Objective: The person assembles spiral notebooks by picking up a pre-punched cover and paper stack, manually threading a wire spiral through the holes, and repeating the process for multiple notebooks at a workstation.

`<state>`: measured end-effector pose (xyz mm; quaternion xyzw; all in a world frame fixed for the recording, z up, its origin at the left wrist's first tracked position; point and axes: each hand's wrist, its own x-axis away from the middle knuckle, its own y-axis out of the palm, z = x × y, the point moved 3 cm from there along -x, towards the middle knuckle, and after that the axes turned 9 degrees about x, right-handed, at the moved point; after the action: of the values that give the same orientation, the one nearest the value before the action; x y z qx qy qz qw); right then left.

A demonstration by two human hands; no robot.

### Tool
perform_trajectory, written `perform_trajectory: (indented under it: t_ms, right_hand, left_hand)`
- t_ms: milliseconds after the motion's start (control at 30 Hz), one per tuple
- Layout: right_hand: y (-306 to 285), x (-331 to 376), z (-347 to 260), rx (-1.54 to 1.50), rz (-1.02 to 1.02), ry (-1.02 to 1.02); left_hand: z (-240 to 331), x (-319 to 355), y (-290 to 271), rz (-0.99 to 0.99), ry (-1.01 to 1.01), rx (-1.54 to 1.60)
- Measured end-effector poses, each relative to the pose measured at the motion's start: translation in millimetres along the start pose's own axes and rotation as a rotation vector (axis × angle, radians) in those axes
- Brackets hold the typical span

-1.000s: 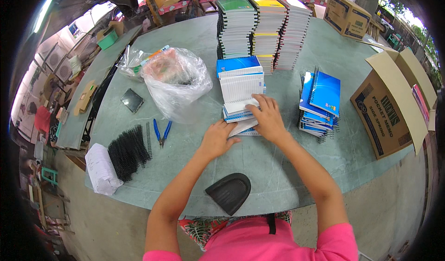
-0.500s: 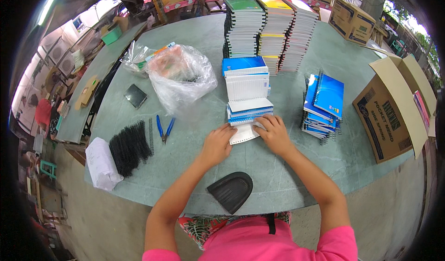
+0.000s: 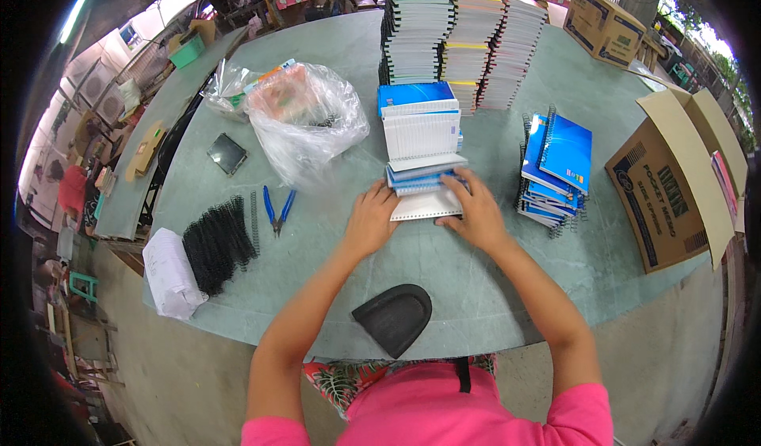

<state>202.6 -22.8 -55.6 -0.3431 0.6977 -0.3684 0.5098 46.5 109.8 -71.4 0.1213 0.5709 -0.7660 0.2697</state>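
Note:
An unbound notebook point(image 3: 426, 206) with a row of punched holes along its near edge lies in front of me, white page up. My left hand point(image 3: 370, 218) grips its left edge, fingertips at the paper. At its right edge, my right hand point(image 3: 477, 214) holds it with the thumb at the near corner and the fingers on the far side. Just behind it sit loose blue-covered notebooks point(image 3: 420, 178), spread in a leaning row. White ruled pages point(image 3: 422, 137) and a blue-covered pile point(image 3: 416, 95) stand farther back.
Tall notebook stacks point(image 3: 416, 38) rise at the back. Spiral-bound blue notebooks point(image 3: 567, 151) and an open carton point(image 3: 666, 200) are right. Left are a plastic bag point(image 3: 309, 137), blue-handled pliers point(image 3: 277, 210), black spiral coils point(image 3: 218, 244) and a dark case point(image 3: 227, 154). A black wedge-shaped object point(image 3: 394, 317) lies nearest me.
Both hands have shifted slightly away from me with the unbound notebook, which now lies straighter and closer to the blue row. My right fingers have moved up over its far side.

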Motion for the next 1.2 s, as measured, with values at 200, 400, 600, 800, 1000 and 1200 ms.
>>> perform_trajectory:
  t_ms: [200,400,600,800,1000,1200]
  right_hand:
    - [2,2,5,-0.241,0.007,0.141]
    - [-12,26,4,-0.045,0.232,-0.001]
    - [-10,29,-4,0.026,0.263,-0.203]
    - [-11,27,1,-0.198,0.315,0.008]
    - [-9,25,0,-0.156,0.323,-0.025]
    - [2,25,9,-0.300,0.196,0.031]
  left_hand:
    - [6,-11,0,-0.292,-0.006,0.001]
    - [5,1,-15,-0.265,0.000,0.278]
    - [5,1,-21,-0.280,-0.094,0.316]
    - [4,-22,-28,-0.272,-0.442,0.572]
    - [3,-9,-20,-0.204,-0.118,0.436]
    - [28,-11,-26,-0.136,0.078,0.109]
